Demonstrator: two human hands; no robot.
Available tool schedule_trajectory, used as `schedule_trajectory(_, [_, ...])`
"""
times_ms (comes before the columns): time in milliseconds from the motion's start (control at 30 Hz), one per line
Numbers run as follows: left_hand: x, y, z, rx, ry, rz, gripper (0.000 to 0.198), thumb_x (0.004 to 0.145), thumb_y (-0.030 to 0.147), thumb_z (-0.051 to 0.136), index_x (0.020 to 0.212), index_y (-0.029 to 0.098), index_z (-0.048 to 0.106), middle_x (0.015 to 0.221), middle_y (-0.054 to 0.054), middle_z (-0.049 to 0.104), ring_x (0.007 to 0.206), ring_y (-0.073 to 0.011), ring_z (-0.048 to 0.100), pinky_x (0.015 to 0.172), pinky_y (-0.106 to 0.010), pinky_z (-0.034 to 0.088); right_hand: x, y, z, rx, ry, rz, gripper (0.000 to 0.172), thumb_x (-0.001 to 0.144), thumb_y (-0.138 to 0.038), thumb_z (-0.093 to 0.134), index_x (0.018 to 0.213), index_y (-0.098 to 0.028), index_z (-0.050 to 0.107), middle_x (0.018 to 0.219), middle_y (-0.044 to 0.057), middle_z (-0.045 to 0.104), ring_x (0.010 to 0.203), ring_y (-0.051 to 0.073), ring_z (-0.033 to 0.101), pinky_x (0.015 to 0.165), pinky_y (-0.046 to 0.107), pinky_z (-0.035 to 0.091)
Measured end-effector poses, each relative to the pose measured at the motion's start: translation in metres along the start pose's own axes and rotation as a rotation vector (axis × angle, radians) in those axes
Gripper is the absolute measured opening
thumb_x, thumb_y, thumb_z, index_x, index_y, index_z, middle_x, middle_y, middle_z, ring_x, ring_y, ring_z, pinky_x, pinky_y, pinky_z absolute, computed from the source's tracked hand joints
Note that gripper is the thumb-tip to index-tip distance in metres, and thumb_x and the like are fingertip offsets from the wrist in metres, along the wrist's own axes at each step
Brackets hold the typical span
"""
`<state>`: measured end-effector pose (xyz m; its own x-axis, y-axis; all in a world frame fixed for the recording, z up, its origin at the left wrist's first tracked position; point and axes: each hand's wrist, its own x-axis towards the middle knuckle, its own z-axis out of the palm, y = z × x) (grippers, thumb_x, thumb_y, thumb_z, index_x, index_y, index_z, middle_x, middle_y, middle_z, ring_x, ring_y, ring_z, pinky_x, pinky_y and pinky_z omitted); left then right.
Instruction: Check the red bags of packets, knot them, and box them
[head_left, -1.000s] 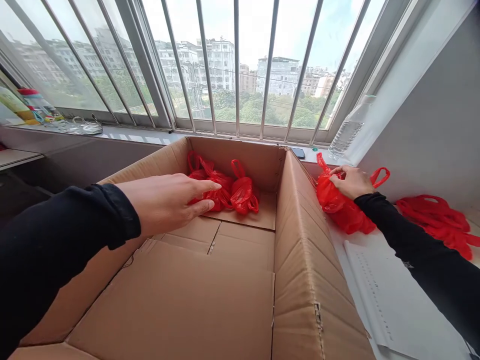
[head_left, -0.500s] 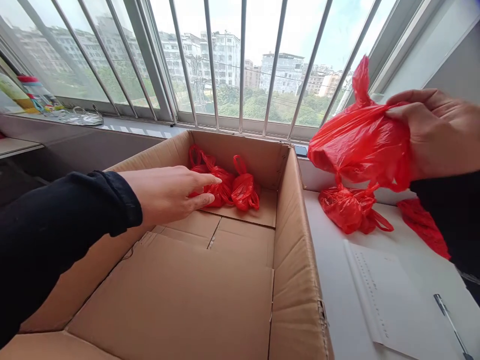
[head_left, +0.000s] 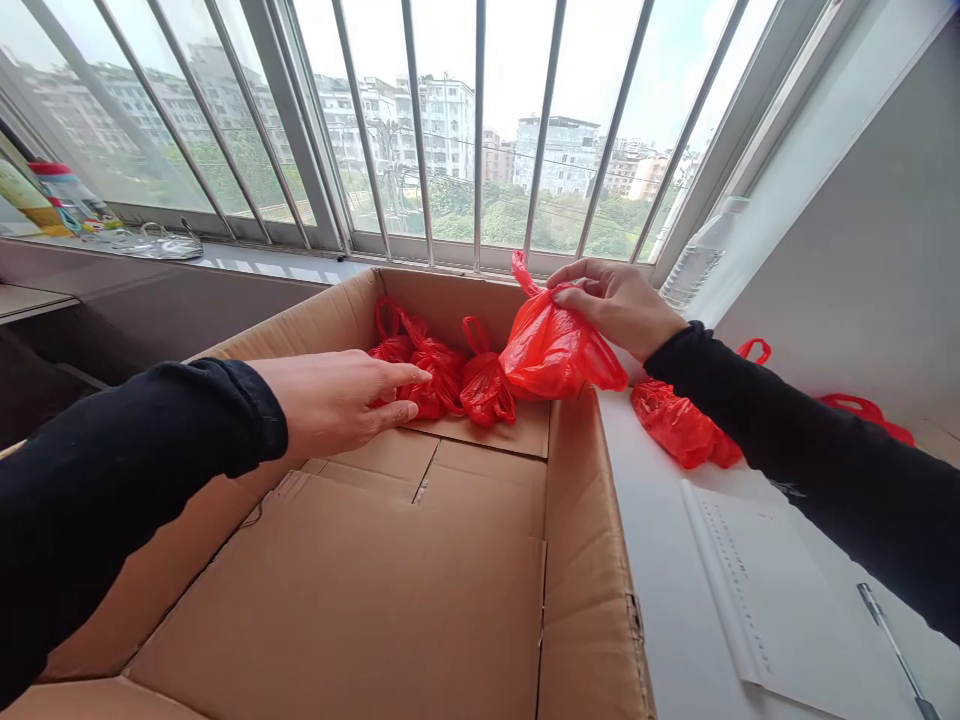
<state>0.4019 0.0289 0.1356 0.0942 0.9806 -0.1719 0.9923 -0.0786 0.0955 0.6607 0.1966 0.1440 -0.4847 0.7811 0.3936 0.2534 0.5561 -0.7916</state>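
A red plastic bag [head_left: 551, 350] hangs from my right hand [head_left: 619, 305], which pinches its top over the right wall of a large cardboard box [head_left: 589, 540]. Several red tied bags stand together at the far end inside the box, among them one with a looped handle [head_left: 487, 388]. My left hand [head_left: 349, 400] hovers over the box just left of these bags, thumb and fingers apart and holding nothing.
Right of the box, a white table [head_left: 660, 560] bears more red bags [head_left: 679, 425], an open notebook [head_left: 780, 590] and a pen [head_left: 892, 640]. A plastic bottle [head_left: 701, 260] stands by the barred window. Jars and small items lie on the left sill.
My right hand has carried the red bag leftward and down from above the table to the box's far right corner. My left hand has barely moved.
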Motion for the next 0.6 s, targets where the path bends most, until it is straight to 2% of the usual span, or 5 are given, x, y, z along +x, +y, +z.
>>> schedule_trajectory(100, [0.0, 0.001, -0.001, 0.02, -0.033, -0.02, 0.061, 0.096, 0.055, 0.039, 0.149, 0.026, 0.053, 0.111, -0.011, 0.077, 0.099, -0.0319, 0.07, 0.085, -0.037, 0.047, 0.013, 0.019, -0.002, -0.271, -0.051, -0.083, 0.021, 0.083, -0.023, 0.065, 0.102, -0.021, 0.074, 0.071, -0.003, 0.065, 0.06, 0.012, 0.055, 0.056, 0.023, 0.043])
schedule_trajectory(167, [0.001, 0.001, 0.0, 0.011, -0.03, -0.02, 0.061, 0.096, 0.055, 0.04, 0.147, 0.027, 0.054, 0.107, -0.01, 0.078, 0.096, -0.0314, 0.071, 0.083, -0.037, 0.047, 0.019, 0.026, -0.003, -0.393, -0.021, -0.072, 0.023, 0.08, -0.023, 0.067, 0.102, -0.021, 0.075, 0.07, -0.003, 0.063, 0.061, 0.012, 0.055, 0.059, 0.024, 0.044])
schedule_trajectory(300, [0.002, 0.0, 0.002, -0.007, -0.025, -0.022, 0.062, 0.095, 0.055, 0.043, 0.148, 0.026, 0.054, 0.098, -0.009, 0.077, 0.09, -0.0308, 0.071, 0.079, -0.036, 0.047, 0.032, 0.028, -0.003, -0.402, 0.008, 0.053, 0.022, 0.077, -0.02, 0.069, 0.098, -0.016, 0.076, 0.073, 0.002, 0.068, 0.064, 0.014, 0.061, 0.061, 0.026, 0.051])
schedule_trajectory(433, [0.003, 0.0, 0.003, 0.03, -0.071, -0.033, 0.065, 0.097, 0.055, 0.037, 0.152, 0.023, 0.048, 0.086, -0.008, 0.075, 0.079, -0.0292, 0.068, 0.071, -0.036, 0.045, 0.043, 0.022, 0.002, -0.371, -0.062, 0.171, 0.018, 0.081, -0.019, 0.068, 0.096, -0.017, 0.077, 0.072, 0.003, 0.071, 0.058, 0.016, 0.064, 0.055, 0.029, 0.057])
schedule_trajectory(600, [0.004, -0.003, 0.008, 0.014, -0.049, -0.003, 0.063, 0.095, 0.054, 0.04, 0.149, 0.024, 0.053, 0.081, -0.007, 0.074, 0.076, -0.0295, 0.067, 0.072, -0.037, 0.045, 0.051, 0.021, 0.012, -0.484, -0.126, 0.195, 0.01, 0.075, -0.014, 0.073, 0.083, -0.017, 0.078, 0.064, 0.002, 0.069, 0.056, 0.017, 0.065, 0.054, 0.031, 0.058])
